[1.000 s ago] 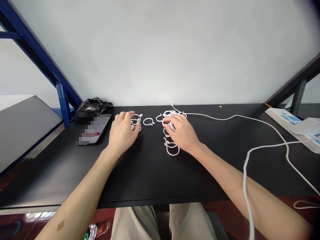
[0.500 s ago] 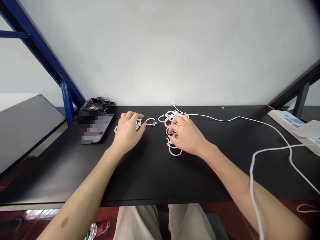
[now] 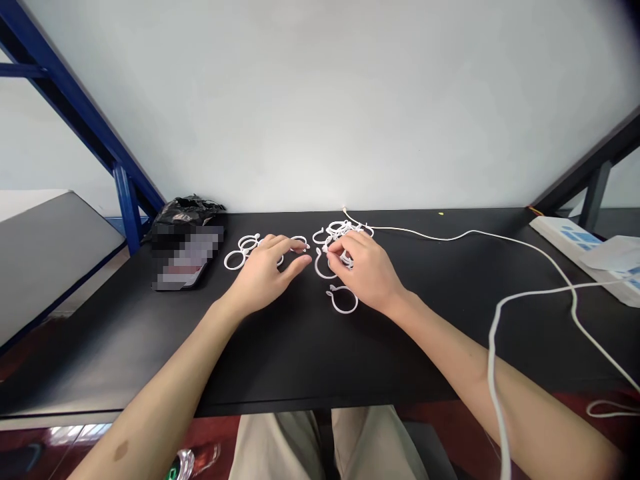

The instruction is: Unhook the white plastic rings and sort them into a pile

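Note:
In the head view, my right hand (image 3: 369, 272) has thumb and forefinger pinched on the knobbed end of a white open ring (image 3: 317, 266). Behind it, and partly hidden by its fingers, lies a tangled pile of white rings (image 3: 339, 224). One separate ring (image 3: 345, 312) rests on the black table nearer to me. My left hand (image 3: 264, 272) is open, thumb and fingers apart, above another group of white rings (image 3: 233, 268). It covers some of them, and one ring (image 3: 300, 239) shows beyond its fingertips.
A phone (image 3: 187, 277), partly pixelated, and a crumpled black plastic bag (image 3: 187, 208) are at the left of the table (image 3: 280, 360). A white cable (image 3: 450, 240) runs along the back and over my right forearm. A white box (image 3: 565, 233) stands far right.
My left hand has moved right and slightly nearer to me, uncovering rings on its left. My right fingers have closed on a ring, and the front ring now lies apart from the pile.

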The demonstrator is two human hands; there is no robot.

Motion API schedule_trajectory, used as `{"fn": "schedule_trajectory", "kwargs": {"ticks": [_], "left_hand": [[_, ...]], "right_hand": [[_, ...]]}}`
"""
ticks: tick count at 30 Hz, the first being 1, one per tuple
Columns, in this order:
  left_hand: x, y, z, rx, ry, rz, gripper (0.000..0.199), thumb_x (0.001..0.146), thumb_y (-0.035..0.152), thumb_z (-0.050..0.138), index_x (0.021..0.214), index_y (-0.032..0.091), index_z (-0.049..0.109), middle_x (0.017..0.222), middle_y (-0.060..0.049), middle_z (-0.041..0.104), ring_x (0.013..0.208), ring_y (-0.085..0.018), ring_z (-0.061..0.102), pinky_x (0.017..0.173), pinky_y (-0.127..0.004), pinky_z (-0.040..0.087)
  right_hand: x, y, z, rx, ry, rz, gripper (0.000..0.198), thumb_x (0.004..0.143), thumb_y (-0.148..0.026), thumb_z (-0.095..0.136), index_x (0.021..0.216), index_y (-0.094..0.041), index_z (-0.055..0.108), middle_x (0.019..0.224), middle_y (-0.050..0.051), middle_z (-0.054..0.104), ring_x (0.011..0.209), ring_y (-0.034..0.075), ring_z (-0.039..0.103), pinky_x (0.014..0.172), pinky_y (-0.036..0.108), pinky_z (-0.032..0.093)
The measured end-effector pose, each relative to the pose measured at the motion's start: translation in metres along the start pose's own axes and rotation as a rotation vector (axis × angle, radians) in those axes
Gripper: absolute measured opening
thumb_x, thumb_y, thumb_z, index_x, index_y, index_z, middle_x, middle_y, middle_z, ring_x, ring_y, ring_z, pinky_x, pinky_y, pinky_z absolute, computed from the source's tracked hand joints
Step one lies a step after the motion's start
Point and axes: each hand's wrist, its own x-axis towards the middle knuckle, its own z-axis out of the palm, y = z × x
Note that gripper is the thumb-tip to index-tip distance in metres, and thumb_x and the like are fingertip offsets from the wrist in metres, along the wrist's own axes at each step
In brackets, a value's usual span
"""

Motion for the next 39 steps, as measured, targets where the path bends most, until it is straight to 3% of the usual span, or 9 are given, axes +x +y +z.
{"fn": "schedule_trajectory", "kwargs": {"ticks": [4, 8, 13, 18, 23, 30, 39], "left_hand": [[0.0, 0.005, -0.001, -0.248, -0.147, -0.09, 0.043, 0.089, 0.055, 0.058, 0.116, 0.021, 0.065, 0.103, -0.005, 0.07, 0.094, -0.022, 0.062, 0.087, -0.037, 0.05], [-0.001, 0.008, -0.001, -0.462, -0.285, -0.138, 0.045, 0.088, 0.051, 0.061, 0.122, 0.021, 0.063, 0.105, -0.005, 0.069, 0.09, -0.021, 0.064, 0.086, -0.037, 0.051], [-0.001, 0.007, 0.001, -0.654, -0.329, -0.171, 0.053, 0.083, 0.043, 0.07, 0.13, 0.023, 0.057, 0.113, -0.006, 0.067, 0.088, -0.02, 0.065, 0.087, -0.039, 0.053], [0.0, 0.006, 0.003, -0.445, -0.235, -0.093, 0.043, 0.081, 0.047, 0.071, 0.116, 0.023, 0.064, 0.105, -0.005, 0.068, 0.087, -0.02, 0.064, 0.083, -0.037, 0.053], [0.0, 0.003, 0.006, -0.214, -0.145, 0.023, 0.035, 0.085, 0.048, 0.067, 0.107, 0.022, 0.066, 0.1, -0.004, 0.066, 0.086, -0.019, 0.061, 0.076, -0.033, 0.051], [-0.003, -0.002, 0.008, -0.062, -0.11, 0.142, 0.037, 0.085, 0.046, 0.068, 0.116, 0.026, 0.067, 0.108, -0.006, 0.064, 0.097, -0.023, 0.059, 0.085, -0.037, 0.05], [-0.004, -0.004, 0.012, -0.026, -0.112, 0.16, 0.038, 0.086, 0.048, 0.067, 0.117, 0.025, 0.067, 0.109, -0.007, 0.064, 0.098, -0.024, 0.06, 0.086, -0.038, 0.051]], "right_hand": [[-0.003, -0.006, 0.007, 0.208, 0.07, 0.029, 0.01, 0.093, -0.022, 0.057, 0.092, -0.022, 0.066, 0.088, 0.001, 0.068, 0.076, 0.014, 0.061, 0.067, 0.027, 0.049], [-0.004, -0.009, 0.01, 0.247, 0.09, 0.032, 0.009, 0.092, -0.021, 0.059, 0.09, -0.023, 0.067, 0.086, 0.0, 0.069, 0.082, 0.016, 0.062, 0.071, 0.029, 0.05], [-0.005, -0.01, 0.012, 0.25, 0.118, -0.007, 0.008, 0.09, -0.022, 0.061, 0.088, -0.023, 0.068, 0.091, 0.003, 0.064, 0.092, 0.018, 0.061, 0.076, 0.03, 0.052], [-0.005, -0.013, 0.011, 0.344, 0.031, -0.005, 0.014, 0.094, -0.023, 0.052, 0.097, -0.023, 0.065, 0.092, 0.003, 0.064, 0.081, 0.015, 0.061, 0.073, 0.03, 0.054], [-0.005, -0.012, 0.011, 0.437, -0.06, 0.02, 0.017, 0.091, -0.03, 0.062, 0.106, -0.023, 0.064, 0.093, 0.002, 0.064, 0.084, 0.014, 0.063, 0.071, 0.027, 0.055], [-0.003, -0.009, 0.013, 0.409, -0.063, 0.039, 0.004, 0.09, -0.027, 0.064, 0.091, -0.024, 0.065, 0.091, 0.0, 0.069, 0.077, 0.013, 0.062, 0.07, 0.027, 0.052], [-0.002, -0.009, 0.012, 0.343, -0.052, 0.041, 0.013, 0.09, -0.021, 0.063, 0.077, -0.023, 0.064, 0.079, -0.003, 0.071, 0.072, 0.012, 0.062, 0.07, 0.026, 0.048]]}}
